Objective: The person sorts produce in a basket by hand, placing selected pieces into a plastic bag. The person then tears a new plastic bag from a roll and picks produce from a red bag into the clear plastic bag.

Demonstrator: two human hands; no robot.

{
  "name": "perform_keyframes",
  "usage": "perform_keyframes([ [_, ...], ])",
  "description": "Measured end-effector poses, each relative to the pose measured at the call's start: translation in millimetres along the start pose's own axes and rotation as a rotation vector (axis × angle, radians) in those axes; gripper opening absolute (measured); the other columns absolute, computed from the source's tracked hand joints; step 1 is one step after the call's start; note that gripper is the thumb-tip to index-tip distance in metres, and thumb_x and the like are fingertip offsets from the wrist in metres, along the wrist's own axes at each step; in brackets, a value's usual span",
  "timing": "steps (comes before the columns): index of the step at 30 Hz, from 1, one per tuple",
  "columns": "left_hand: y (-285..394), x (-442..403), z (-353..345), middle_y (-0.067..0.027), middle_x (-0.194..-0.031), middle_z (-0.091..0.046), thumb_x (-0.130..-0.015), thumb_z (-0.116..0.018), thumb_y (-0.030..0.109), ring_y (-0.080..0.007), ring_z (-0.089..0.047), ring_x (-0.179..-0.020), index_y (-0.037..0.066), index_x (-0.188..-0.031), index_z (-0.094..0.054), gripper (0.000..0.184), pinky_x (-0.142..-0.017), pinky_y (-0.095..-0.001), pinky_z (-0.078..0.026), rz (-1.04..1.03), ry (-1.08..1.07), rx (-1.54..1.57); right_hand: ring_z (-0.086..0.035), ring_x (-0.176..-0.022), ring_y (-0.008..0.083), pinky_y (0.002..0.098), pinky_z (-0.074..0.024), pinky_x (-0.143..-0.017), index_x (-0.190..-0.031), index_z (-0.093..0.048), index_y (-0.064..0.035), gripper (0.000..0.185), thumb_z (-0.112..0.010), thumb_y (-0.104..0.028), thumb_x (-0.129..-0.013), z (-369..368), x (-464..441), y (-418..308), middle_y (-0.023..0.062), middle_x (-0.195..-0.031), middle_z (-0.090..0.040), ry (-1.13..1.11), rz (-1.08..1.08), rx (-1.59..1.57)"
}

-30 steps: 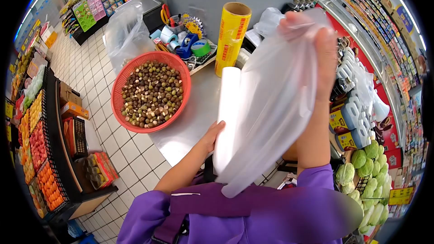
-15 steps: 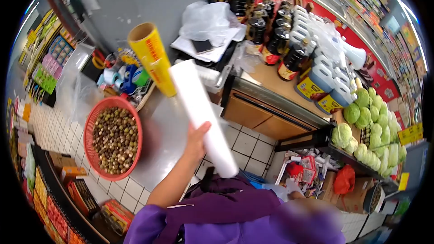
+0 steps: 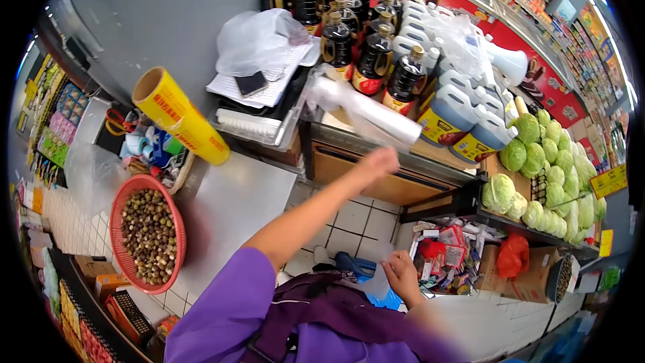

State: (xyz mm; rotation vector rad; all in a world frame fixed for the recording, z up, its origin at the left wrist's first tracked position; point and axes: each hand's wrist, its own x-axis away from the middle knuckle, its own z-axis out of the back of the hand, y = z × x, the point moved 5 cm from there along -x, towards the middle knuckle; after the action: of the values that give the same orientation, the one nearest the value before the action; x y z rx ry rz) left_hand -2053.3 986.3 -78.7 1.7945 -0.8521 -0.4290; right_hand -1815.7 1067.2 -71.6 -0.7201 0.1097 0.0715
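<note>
A white roll of plastic bags [image 3: 386,119] is tilted over the counter edge, in front of the dark bottles. Its left end is blurred, and a see-through flap shows along its lower side. My left hand [image 3: 377,163] is just below the roll, arm stretched out; motion smears the fingers, so whether they grip the roll is unclear. Close to my body, my right hand [image 3: 402,278] is closed, pinching a thin clear plastic bag [image 3: 376,285]. A yellow cling film roll [image 3: 181,117] stands tilted on the metal table [image 3: 235,195].
A red basket [image 3: 180,245] of small brown-green round produce is at left. Dark sauce bottles [image 3: 373,60] and large jugs [image 3: 449,113] crowd the counter, with cabbages [image 3: 498,191] to the right. A phone [image 3: 251,84] lies on papers. Below is a box of red packets [image 3: 447,249].
The white roll has gone from over the metal table to the counter edge at right, with my left hand following. My right hand has come into clear view with a clear bag.
</note>
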Motion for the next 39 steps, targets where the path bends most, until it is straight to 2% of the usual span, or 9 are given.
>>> perform_keyframes([
  [3,-6.6,90.8,-55.7,-0.0073,-0.131,-0.039,-0.084,-0.058,0.027,-0.0165,-0.039,-0.116,0.009,-0.129,-0.039,0.052,-0.097,-0.0307,-0.033,-0.085,-0.385,-0.426,-0.054,-0.073,0.0309,0.04,-0.0431,-0.065,-0.077,-0.057,-0.0017,0.012,-0.06,-0.013,-0.075,-14.8,-26.5,-20.8,0.014,-0.082,-0.058,-0.278,0.038,-0.14],
  [5,-37.7,149.6,-59.5,-0.0087,-0.128,-0.042,-0.082,-0.06,0.031,-0.0149,-0.04,-0.113,0.006,-0.129,-0.037,0.058,-0.096,-0.029,-0.032,0.117,-0.418,-0.145,-0.057,-0.079,0.0292,0.0345,-0.045,-0.068,-0.084,-0.059,-0.0021,0.011,-0.056,-0.01,-0.077,-22.9,-43.3,-52.0,0.0149,-0.085,-0.059,-0.333,0.21,-0.357],
  [7,-14.3,211.1,-49.2,-0.0103,-0.123,-0.046,-0.081,-0.06,0.032,-0.0163,-0.043,-0.111,0.005,-0.129,-0.035,0.06,-0.095,-0.0281,-0.033,0.121,-0.191,-0.169,-0.059,-0.08,0.0215,0.0289,-0.0454,-0.07,-0.09,-0.059,-0.0016,0.013,-0.052,-0.009,-0.081,-26.5,-50.4,-90.9,0.0122,-0.086,-0.061,-0.475,0.299,-0.392],
  [9,-9.7,270.5,-29.0,-0.0106,-0.112,-0.052,-0.082,-0.06,0.032,-0.0171,-0.047,-0.105,0.005,-0.126,-0.038,0.056,-0.089,-0.0283,-0.038,0.135,0.084,-0.463,-0.058,-0.074,0.0145,0.0263,-0.0451,-0.067,-0.088,-0.057,-0.0004,0.013,-0.053,-0.012,-0.083,-49.9,-48.6,-117.7,0.0078,-0.081,-0.06,-0.688,-0.014,-0.643],
  [12,-5.9,370.1,-14.8,-0.01,-0.089,-0.056,-0.086,-0.054,0.03,-0.0168,-0.053,-0.08,0.004,-0.1,-0.05,0.03,-0.071,-0.0295,-0.042,0.041,0.345,-0.461,-0.055,-0.071,0.0099,0.0237,-0.0443,-0.065,-0.086,-0.056,-0.0001,0.013,-0.055,-0.013,-0.084,-91.8,-35.6,-175.1,0.0041,-0.078,-0.058,-0.841,-0.116,-0.934],
  [20,-21.7,693.0,-40.1,-0.0076,-0.078,-0.057,-0.085,-0.056,0.027,-0.0149,-0.053,-0.072,0.004,-0.093,-0.054,0.025,-0.065,-0.0283,-0.043,-0.071,1.405,-0.506,-0.054,-0.07,0.0075,0.0204,-0.0427,-0.064,-0.082,-0.06,-0.0007,0.012,-0.064,-0.011,-0.077,-253.8,123.1,-360.7,0.0037,-0.075,-0.061,-1.584,0.04,-0.621],
  [24,-47.1,828.4,-68.3,-0.005,-0.074,-0.058,-0.082,-0.059,0.028,-0.0105,-0.053,-0.068,0.004,-0.089,-0.057,0.025,-0.061,-0.0253,-0.043,-0.062,1.725,-0.213,-0.054,-0.075,0.007,0.0197,-0.0418,-0.07,-0.088,-0.062,-0.0005,0.013,-0.061,-0.01,-0.08,-313.3,191.5,-464.5,0.0013,-0.078,-0.061,-1.755,0.149,-0.562],
  [33,-39.8,965.6,-12.0,-0.0071,-0.066,-0.058,-0.08,-0.061,0.027,-0.0125,-0.054,-0.063,0.003,-0.088,-0.059,0.026,-0.059,-0.0266,-0.043,-0.017,1.919,-0.29,-0.054,-0.075,0.0068,0.0201,-0.0418,-0.071,-0.092,-0.063,-0.0013,0.02,-0.062,-0.018,-0.081,-421.2,231.0,-562.7,0.0008,-0.081,-0.062,-1.783,0.095,-0.452],
  [39,-7.8,1030.8,117.6,-0.0172,-0.11,-0.05,-0.072,-0.067,0.027,-0.0313,-0.049,-0.098,0.001,-0.11,-0.047,0.05,-0.081,-0.0379,-0.041,0.047,2.008,-0.885,-0.05,-0.066,0.0057,0.0185,-0.039,-0.063,-0.084,-0.062,-0.0026,0.019,-0.062,-0.021,-0.081,-523.1,197.5,-636.9,-0.0013,-0.073,-0.058,-1.653,0.006,-0.698],
])
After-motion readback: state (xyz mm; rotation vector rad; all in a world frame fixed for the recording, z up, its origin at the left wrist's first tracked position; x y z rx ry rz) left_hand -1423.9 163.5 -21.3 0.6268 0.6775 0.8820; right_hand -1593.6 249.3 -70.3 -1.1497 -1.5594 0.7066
